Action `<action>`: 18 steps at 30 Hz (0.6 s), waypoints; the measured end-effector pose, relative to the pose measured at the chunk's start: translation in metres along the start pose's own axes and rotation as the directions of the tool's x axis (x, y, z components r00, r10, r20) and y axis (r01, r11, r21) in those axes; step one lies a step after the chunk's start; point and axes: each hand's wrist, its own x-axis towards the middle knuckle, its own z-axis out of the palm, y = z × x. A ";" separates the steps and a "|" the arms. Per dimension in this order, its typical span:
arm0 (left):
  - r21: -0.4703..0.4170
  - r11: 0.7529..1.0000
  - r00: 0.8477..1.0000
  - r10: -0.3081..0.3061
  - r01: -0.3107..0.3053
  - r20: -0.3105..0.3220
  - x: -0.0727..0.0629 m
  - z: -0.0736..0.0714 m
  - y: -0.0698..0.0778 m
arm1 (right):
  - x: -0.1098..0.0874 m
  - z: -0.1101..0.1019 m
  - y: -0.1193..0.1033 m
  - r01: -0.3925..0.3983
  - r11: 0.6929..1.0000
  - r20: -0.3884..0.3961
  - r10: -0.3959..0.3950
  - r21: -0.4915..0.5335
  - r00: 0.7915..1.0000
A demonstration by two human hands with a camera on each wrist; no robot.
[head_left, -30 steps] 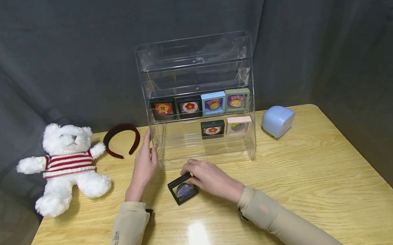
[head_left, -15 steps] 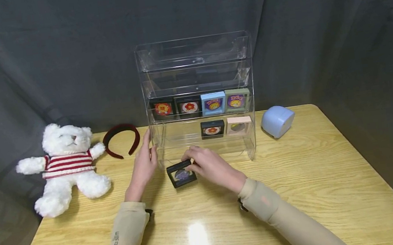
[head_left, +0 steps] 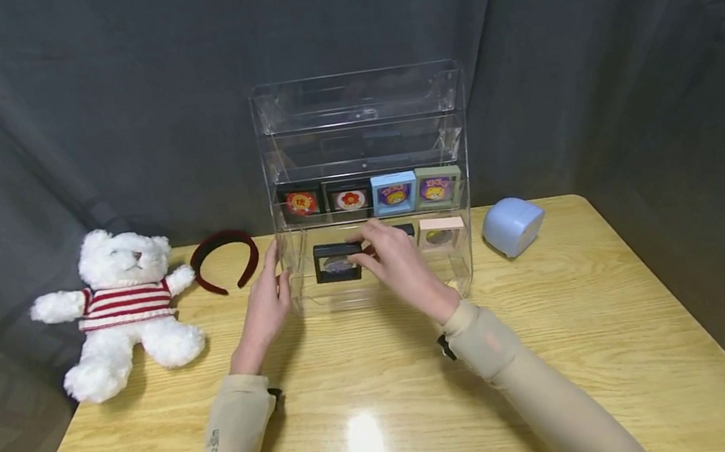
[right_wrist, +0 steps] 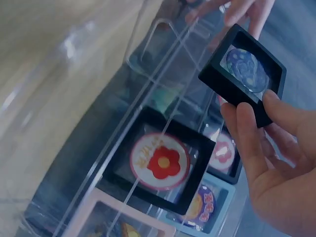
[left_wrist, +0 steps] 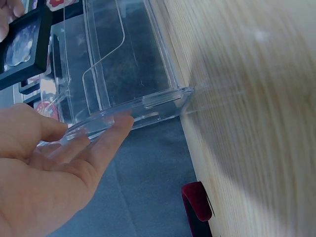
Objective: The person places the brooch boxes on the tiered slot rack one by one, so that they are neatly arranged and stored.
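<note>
My right hand (head_left: 401, 259) pinches a black display frame (head_left: 330, 274) by its right side, thumb in front and fingers behind. Inside the frame (right_wrist: 245, 69) sits a round badge in purple and blue. The frame overlaps the lower left of a clear acrylic display rack (head_left: 359, 121), just left of a black frame with a red-flower badge (right_wrist: 160, 160), which my right hand mostly hides in the head view. At the rack's left side my left hand (head_left: 264, 300) holds the side panel (left_wrist: 163, 101), fingers along the outside and thumb at the front edge.
A pink frame (head_left: 441, 224) stands at the right of the lower tier. One tier up are several framed badges (head_left: 352, 198). A white teddy bear (head_left: 133, 310) and dark red headband (head_left: 222, 237) lie left on the table (head_left: 612, 346); a pale blue rounded object (head_left: 514, 227) is right.
My right hand has raised the black frame off the table and moved it forward to the rack, turning it level. My left hand has stayed at the rack's left side.
</note>
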 end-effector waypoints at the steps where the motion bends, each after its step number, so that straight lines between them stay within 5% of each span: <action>1: 0.001 1.000 1.000 0.003 -0.003 0.000 0.000 0.000 0.000 | 0.002 -0.002 0.000 -0.002 1.000 -0.011 0.001 -0.008 1.000; 18: 0.009 1.000 1.000 0.028 -0.028 -0.009 0.001 -0.001 0.001 | 0.026 -0.004 0.013 -0.036 0.990 -0.047 0.030 -0.134 0.998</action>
